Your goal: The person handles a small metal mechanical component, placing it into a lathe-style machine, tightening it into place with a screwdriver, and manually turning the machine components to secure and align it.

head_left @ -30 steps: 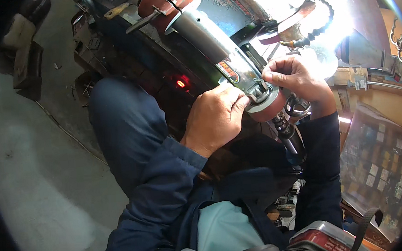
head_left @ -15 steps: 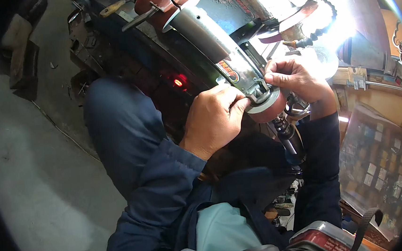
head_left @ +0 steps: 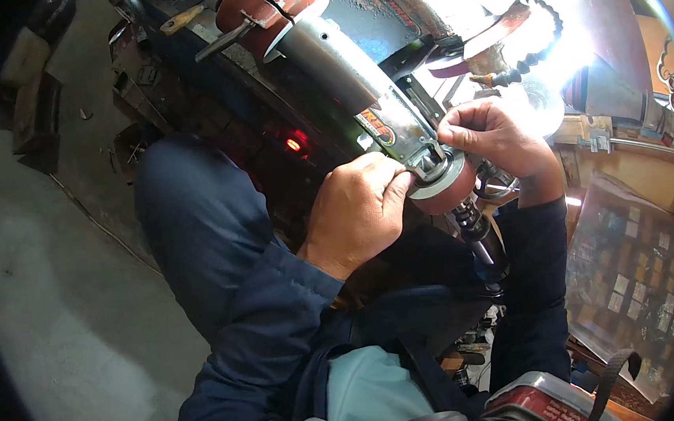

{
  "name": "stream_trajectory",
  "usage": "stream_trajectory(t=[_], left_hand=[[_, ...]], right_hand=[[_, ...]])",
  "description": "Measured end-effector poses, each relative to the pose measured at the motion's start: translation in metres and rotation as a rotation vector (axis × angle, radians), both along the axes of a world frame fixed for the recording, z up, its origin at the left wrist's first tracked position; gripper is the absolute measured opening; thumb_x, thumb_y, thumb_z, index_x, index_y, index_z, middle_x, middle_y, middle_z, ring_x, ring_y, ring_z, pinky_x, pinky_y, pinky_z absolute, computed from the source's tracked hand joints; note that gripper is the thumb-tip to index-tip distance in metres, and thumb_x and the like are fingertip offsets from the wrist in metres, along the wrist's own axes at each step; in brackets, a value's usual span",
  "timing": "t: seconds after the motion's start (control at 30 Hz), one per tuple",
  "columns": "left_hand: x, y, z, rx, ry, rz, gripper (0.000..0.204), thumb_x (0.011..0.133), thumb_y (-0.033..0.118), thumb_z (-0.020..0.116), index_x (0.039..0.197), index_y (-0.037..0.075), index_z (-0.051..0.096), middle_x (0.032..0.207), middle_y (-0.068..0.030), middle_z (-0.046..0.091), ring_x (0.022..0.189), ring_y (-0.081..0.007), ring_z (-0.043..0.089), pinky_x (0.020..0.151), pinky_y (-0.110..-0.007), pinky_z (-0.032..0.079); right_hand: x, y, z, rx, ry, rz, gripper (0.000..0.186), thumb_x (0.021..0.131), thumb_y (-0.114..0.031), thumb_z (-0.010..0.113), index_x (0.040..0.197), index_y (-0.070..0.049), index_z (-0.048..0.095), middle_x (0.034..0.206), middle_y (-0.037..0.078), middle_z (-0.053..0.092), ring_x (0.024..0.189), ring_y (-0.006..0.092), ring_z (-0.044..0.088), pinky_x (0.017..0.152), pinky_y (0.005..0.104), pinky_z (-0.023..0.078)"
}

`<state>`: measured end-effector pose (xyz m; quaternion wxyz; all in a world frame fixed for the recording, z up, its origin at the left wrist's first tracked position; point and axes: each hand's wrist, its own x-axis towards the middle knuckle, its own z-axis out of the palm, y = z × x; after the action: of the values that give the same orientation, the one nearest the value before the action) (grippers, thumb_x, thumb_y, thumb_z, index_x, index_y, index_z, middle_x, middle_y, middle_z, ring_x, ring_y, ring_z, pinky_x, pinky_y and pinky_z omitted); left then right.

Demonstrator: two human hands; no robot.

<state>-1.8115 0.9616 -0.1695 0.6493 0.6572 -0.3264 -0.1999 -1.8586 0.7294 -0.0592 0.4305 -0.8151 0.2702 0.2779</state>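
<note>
A long metal cylinder (head_left: 333, 60) slants from upper left toward the middle, and a flat plate with a coloured label (head_left: 384, 124) continues from its lower end. This plate ends in a metal clevis-like fitting (head_left: 428, 164) on a grey ring with a reddish-brown disc (head_left: 448, 195). My left hand (head_left: 357, 213) is closed, thumb and forefinger pinched at the left side of this fitting. From the other side my right hand (head_left: 497, 136) pinches with thumb and forefinger just above the fitting. Whatever small part sits between either hand's fingertips is hidden.
A reddish-brown collar (head_left: 274, 10) with a metal handle grips the cylinder's upper end. A dark spindle (head_left: 482, 239) extends below the disc. A bright lamp (head_left: 555, 19) glares beside a segmented coolant hose (head_left: 531, 61). A red indicator light (head_left: 293, 145) glows near my left knee.
The whole scene has shifted slightly left and down in the view. Both hands stay at the fitting in nearly the same pinched poses.
</note>
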Motion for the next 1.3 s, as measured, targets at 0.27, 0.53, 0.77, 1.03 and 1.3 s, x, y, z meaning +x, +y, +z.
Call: stream_trajectory(t=[0.27, 0.53, 0.77, 1.03, 1.3], left_hand=[[0.002, 0.002, 0.006, 0.001, 0.075, -0.018, 0.011, 0.092, 0.007, 0.069, 0.093, -0.004, 0.071, 0.087, -0.0202, 0.069, 0.079, -0.0388, 0.070, 0.067, -0.041, 0.054], [0.004, 0.001, -0.002, -0.001, 0.043, -0.077, 0.013, 0.092, 0.009, 0.070, 0.092, -0.004, 0.070, 0.085, -0.0195, 0.069, 0.079, -0.0373, 0.070, 0.068, -0.040, 0.054], [0.003, 0.000, 0.001, -0.049, 0.081, -0.024, 0.013, 0.093, 0.008, 0.068, 0.090, -0.004, 0.069, 0.086, -0.0199, 0.069, 0.075, -0.0363, 0.069, 0.066, -0.040, 0.053], [0.005, 0.001, 0.011, 0.014, 0.216, -0.066, 0.013, 0.095, 0.007, 0.067, 0.089, -0.005, 0.068, 0.083, -0.0188, 0.068, 0.072, -0.0329, 0.068, 0.064, -0.038, 0.051], [0.006, 0.001, -0.001, -0.036, 0.136, -0.113, 0.008, 0.091, 0.006, 0.071, 0.094, -0.002, 0.070, 0.083, -0.0162, 0.068, 0.071, -0.0299, 0.067, 0.065, -0.037, 0.051]], right_hand=[[-0.005, -0.001, -0.004, 0.013, -0.075, -0.020, 0.031, 0.101, -0.035, 0.071, 0.106, -0.005, 0.074, 0.091, 0.000, 0.070, 0.089, 0.0093, 0.061, 0.084, 0.0271, 0.050], [-0.003, -0.005, -0.009, 0.251, -0.148, -0.007, 0.020, 0.101, -0.023, 0.071, 0.102, -0.003, 0.070, 0.095, -0.003, 0.066, 0.090, 0.0046, 0.058, 0.082, 0.0236, 0.049], [-0.002, -0.011, -0.008, 0.135, -0.088, 0.029, 0.023, 0.100, -0.026, 0.073, 0.104, -0.004, 0.072, 0.096, 0.000, 0.069, 0.094, 0.0100, 0.061, 0.088, 0.0279, 0.050], [-0.006, -0.005, -0.010, 0.226, -0.158, -0.065, 0.018, 0.101, -0.020, 0.071, 0.102, -0.003, 0.069, 0.094, -0.003, 0.067, 0.088, 0.0048, 0.060, 0.081, 0.0231, 0.050], [-0.004, -0.007, -0.008, 0.152, -0.073, -0.035, 0.018, 0.100, -0.021, 0.072, 0.103, -0.003, 0.069, 0.094, -0.002, 0.067, 0.090, 0.0048, 0.062, 0.082, 0.0235, 0.051]])
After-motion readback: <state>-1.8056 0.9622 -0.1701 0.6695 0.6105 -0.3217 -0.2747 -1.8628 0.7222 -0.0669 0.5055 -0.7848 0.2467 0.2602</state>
